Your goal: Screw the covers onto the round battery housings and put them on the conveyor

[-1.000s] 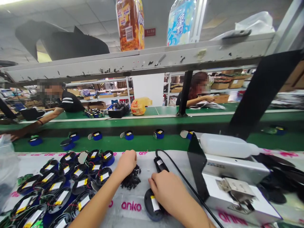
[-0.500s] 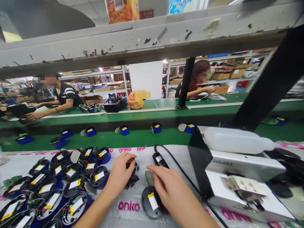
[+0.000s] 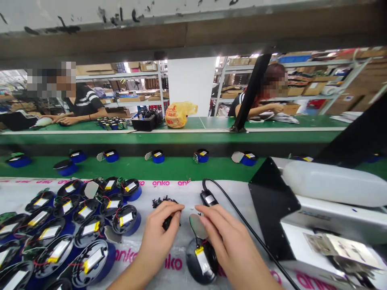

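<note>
My left hand (image 3: 160,231) is beside a pile of small black pieces (image 3: 160,201), its thumb and fingertips close together. Whether a piece sits between them is hidden. My right hand (image 3: 228,235) has its thumb and fingers at the edge of a round grey board (image 3: 198,226), which stands tilted up. A thin wire joins the board to a round black housing (image 3: 193,266) below it. Inside the housing lies a white battery with yellow tape (image 3: 203,261). The right hand's side covers part of the housing.
Several blue-and-black housings with batteries (image 3: 126,219) crowd the left. A black handheld tool with a cable (image 3: 208,198) lies ahead. On the right are a metal machine (image 3: 290,237) and a white bottle (image 3: 329,181). Housings sit along a green belt (image 3: 133,169); two co-workers are beyond.
My left hand has moved from the black pile toward my right hand. The round grey board shows more, with my right thumb at it. The view has tilted down.
</note>
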Available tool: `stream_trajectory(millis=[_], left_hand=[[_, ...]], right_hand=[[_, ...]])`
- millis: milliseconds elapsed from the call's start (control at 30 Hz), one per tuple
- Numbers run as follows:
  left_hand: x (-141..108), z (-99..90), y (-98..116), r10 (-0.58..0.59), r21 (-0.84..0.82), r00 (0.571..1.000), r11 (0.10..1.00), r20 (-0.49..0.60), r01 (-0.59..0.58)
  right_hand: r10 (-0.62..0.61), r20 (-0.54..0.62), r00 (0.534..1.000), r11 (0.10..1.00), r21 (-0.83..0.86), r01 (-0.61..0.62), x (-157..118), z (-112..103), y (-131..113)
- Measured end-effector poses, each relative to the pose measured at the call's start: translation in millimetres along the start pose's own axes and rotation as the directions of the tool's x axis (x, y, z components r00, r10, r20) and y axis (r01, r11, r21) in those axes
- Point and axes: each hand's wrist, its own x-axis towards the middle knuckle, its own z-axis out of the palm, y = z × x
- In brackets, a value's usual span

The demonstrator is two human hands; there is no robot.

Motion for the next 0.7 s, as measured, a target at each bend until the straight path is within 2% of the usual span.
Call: stream_trajectory(millis=[267, 400, 467, 500, 567, 633, 700], left_hand=[[-6, 6.0, 9, -0.024, -0.304, 0.998, 0.952, 0.06, 0.041], [-10, 9.9, 11, -0.036, -0.36, 0.998, 0.932, 0.043, 0.049], [-12, 8.9, 12, -0.004, -0.335, 0.999, 0.942, 0.046, 0.019], [-13, 7.7, 13, 0.045, -0.29, 0.997, 0.957, 0.058, -0.026], [-15, 4.7, 14, 0.226, -0.15, 0.968, 0.967, 0.113, -0.208], [-15, 2.3, 14, 0.429, 0.003, 0.88, 0.898, 0.203, -0.439], [-16, 1.5, 13, 0.529, 0.1, 0.804, 0.815, 0.271, -0.57]], right_hand=[[0.007, 0.007, 1.0, 0.998, 0.058, -0.008, 3, 2, -4], [0.054, -0.005, 0.999, 0.998, 0.03, -0.054, 1, 6, -1], [0.088, -0.027, 0.996, 0.996, 0.012, -0.088, 0, 7, 2], [0.108, -0.041, 0.993, 0.994, 0.006, -0.108, 0, 7, 2], [0.15, -0.06, 0.987, 0.989, 0.005, -0.15, 0, 6, 3], [0.196, -0.067, 0.978, 0.981, 0.013, -0.196, 0, 3, 1], [0.243, -0.064, 0.968, 0.97, 0.024, -0.242, 2, 1, -1]])
